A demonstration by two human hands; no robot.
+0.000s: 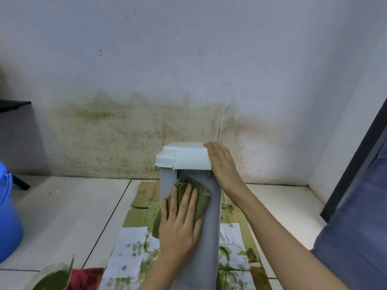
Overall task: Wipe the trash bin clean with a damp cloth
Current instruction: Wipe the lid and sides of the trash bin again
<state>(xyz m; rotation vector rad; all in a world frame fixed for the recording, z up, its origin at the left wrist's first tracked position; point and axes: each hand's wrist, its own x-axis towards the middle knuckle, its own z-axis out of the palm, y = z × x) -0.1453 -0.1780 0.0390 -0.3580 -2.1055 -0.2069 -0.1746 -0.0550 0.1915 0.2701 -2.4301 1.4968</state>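
Grey trash bin (209, 237) with white lid (186, 156) stands on stained paper sheets (127, 245) and cardboard (144, 197) on the tiled floor (62, 206), near the stained wall (146, 101). Left hand (180, 222) lies flat, fingers spread, pressing a green-stained cloth (199, 195) against the bin's front just below the lid. Right hand (224, 166) rests open against the lid's right edge, bracing it. Blue bucket (8, 218) far left.

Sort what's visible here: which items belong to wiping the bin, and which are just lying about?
In use: trash bin, its white lid, green cloth, left hand, right hand.

Lying about: blue bucket, stained paper sheets, cardboard, red cloth.
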